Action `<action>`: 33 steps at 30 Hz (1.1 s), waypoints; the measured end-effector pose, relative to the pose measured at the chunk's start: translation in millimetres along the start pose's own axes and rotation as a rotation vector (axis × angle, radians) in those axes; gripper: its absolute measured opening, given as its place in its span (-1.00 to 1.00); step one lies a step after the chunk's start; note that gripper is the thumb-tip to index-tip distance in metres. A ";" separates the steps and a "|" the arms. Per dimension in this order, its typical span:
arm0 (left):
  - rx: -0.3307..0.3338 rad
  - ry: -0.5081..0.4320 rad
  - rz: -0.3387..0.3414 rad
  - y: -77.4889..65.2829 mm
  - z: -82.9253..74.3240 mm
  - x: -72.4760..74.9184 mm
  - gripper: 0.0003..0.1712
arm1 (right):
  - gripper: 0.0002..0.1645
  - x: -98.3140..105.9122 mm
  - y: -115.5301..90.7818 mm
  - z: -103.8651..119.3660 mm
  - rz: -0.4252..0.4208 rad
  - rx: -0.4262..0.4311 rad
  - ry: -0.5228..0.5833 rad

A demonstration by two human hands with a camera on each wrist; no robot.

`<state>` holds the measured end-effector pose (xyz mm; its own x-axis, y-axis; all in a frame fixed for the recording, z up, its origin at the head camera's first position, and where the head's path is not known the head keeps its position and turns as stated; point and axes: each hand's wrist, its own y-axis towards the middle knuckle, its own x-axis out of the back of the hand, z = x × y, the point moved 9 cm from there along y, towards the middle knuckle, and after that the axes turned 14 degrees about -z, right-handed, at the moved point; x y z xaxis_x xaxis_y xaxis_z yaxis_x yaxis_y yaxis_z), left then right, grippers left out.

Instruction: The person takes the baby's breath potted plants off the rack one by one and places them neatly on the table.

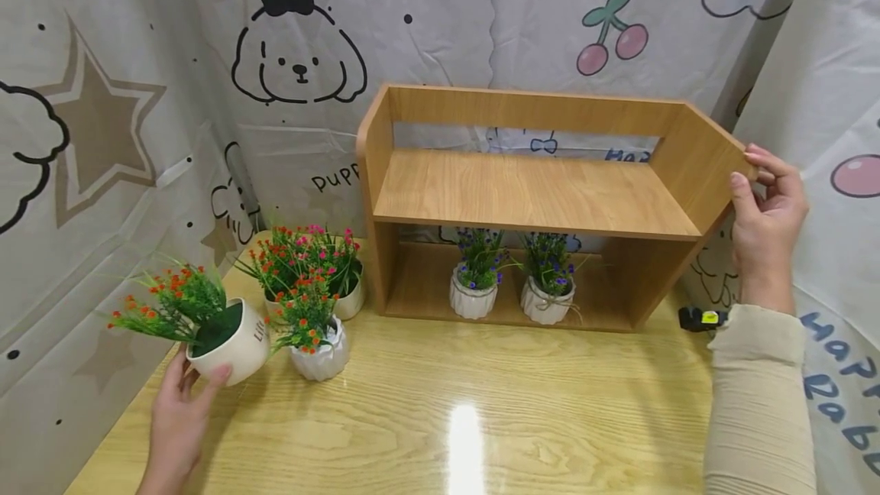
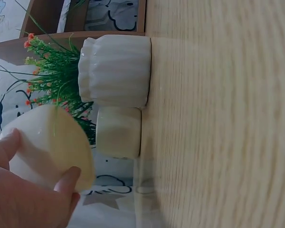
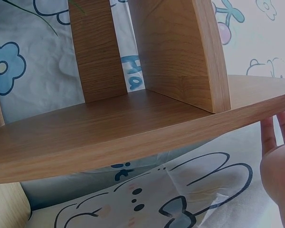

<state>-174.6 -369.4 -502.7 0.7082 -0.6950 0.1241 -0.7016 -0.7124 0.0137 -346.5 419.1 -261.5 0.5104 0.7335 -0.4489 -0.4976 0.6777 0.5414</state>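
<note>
My left hand (image 1: 180, 411) grips a cream flowerpot (image 1: 237, 346) with lettering on its side, thumb and fingers around its lower part. The pot tilts left, its orange flowers (image 1: 175, 300) leaning toward the curtain. In the left wrist view the pot (image 2: 47, 142) hangs beside the table surface, held between thumb and fingers. Over on the right, my right hand (image 1: 770, 212) holds the front edge of the side panel of a two-level wooden shelf (image 1: 536, 186). The right wrist view shows that panel (image 3: 147, 147) close up, with the fingers (image 3: 268, 135) at its edge.
Beside the held pot stands a white ribbed pot (image 1: 321, 354) of orange flowers. Pots with red and pink flowers (image 1: 319, 250) are behind it. Two white pots of purple flowers (image 1: 474, 295) sit on the shelf's lower level. A small black object (image 1: 701, 318) lies right of the shelf.
</note>
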 end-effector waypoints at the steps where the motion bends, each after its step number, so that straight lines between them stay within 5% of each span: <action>1: 0.015 0.025 0.014 0.2 3.2 -0.9 -0.06 | -0.65 0.2 -0.1 -0.1 0.000 -0.001 0.002; 23: 0.135 0.218 0.156 11.6 33.2 -17.9 0.08 | -0.66 -3.4 -2.0 -2.2 0.023 0.023 -0.002; 33: 0.064 0.237 0.205 13.7 27.7 -28.2 0.12 | -0.65 0.1 0.4 -0.7 0.011 0.022 -0.007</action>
<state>-202.0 -362.3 -533.5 0.5089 -0.7883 0.3457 -0.8162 -0.5695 -0.0971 -347.1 419.5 -261.8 0.5101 0.7404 -0.4379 -0.4878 0.6682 0.5617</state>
